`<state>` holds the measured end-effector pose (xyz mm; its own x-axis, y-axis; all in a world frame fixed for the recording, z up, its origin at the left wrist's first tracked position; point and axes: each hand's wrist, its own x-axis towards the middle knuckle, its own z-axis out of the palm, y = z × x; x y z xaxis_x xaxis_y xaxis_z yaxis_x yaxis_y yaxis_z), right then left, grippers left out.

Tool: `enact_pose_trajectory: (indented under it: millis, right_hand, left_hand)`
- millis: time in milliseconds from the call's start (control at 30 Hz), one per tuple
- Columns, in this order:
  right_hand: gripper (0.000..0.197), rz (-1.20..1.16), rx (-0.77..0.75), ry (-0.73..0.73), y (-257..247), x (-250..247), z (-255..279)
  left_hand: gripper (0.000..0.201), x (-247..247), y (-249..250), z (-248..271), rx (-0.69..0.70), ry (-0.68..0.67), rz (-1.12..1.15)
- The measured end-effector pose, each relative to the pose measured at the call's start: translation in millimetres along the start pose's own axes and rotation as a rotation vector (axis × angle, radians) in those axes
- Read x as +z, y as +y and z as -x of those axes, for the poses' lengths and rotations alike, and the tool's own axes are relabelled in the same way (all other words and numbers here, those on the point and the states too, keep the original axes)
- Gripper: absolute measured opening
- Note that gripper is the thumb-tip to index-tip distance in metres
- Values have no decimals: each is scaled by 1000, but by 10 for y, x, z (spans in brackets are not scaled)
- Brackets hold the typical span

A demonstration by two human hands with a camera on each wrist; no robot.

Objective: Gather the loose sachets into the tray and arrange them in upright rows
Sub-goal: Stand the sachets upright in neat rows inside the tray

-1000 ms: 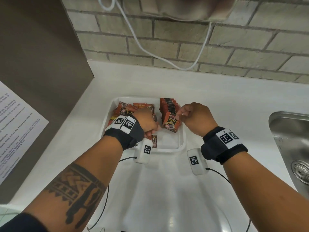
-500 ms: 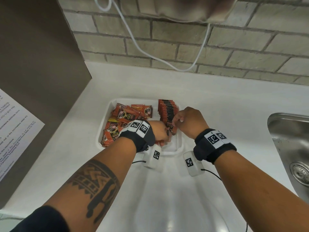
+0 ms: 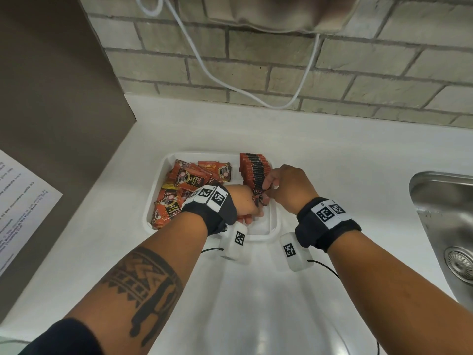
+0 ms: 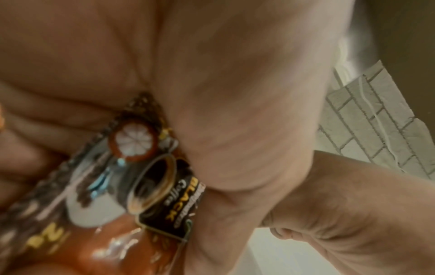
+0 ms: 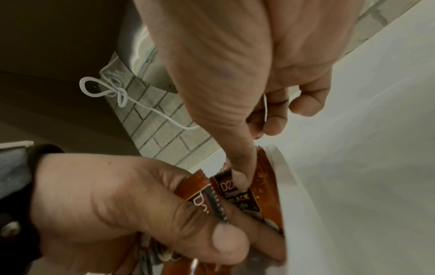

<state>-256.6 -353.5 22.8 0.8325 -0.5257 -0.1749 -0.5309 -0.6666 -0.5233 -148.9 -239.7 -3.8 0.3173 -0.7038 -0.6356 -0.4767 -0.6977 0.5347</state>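
Note:
A white tray (image 3: pixel 273 233) sits on the counter. Red-orange coffee sachets (image 3: pixel 184 187) lie loose in its left half. An upright row of sachets (image 3: pixel 254 170) stands along its right side. My left hand (image 3: pixel 245 203) grips a small bunch of sachets (image 4: pixel 150 197) just left of the row's near end. My right hand (image 3: pixel 285 187) is at that near end, with the thumb (image 5: pixel 237 178) pressing the front sachet (image 5: pixel 244 197) and the other fingers curled behind it. The two hands touch. The tray's near floor is partly hidden by the hands.
A steel sink (image 3: pixel 445 213) is set into the white counter (image 3: pixel 345 160) at the right. A brown panel (image 3: pixel 51 98) with a printed sheet (image 3: pixel 23 201) stands at the left. A white cable (image 3: pixel 256 94) hangs on the brick wall behind.
My left hand has moved right from the loose pile with sachets in it, up against my right hand. The right hand has stayed at the row's near end.

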Motion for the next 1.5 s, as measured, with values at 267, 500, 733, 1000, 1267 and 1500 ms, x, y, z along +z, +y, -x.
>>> enact_pose_trajectory:
  millis: [267, 500, 733, 1000, 1267, 1500]
  right_hand:
    - [17, -15, -15, -2, -26, -5, 9]
    - [17, -14, -8, -9, -20, -24, 29]
    - [20, -18, -23, -2, -20, -52, 47]
    - [19, 0, -40, 3, -36, -69, 64]
    - [9, -185, -147, 50, -179, -186, 241]
    - [10, -402, -132, 67, -242, -222, 201]
  left_hand:
    - [15, -24, 51, 42, 18, -12, 81]
    - [27, -13, 31, 29, 11, -15, 103]
    - [27, -12, 22, 41, 10, -23, 128]
    - [17, -63, 42, 146, 26, -26, 93]
    - [22, -301, -7, 360, 163, -116, 341]
    - [29, -345, -149, 463, 382, -234, 755]
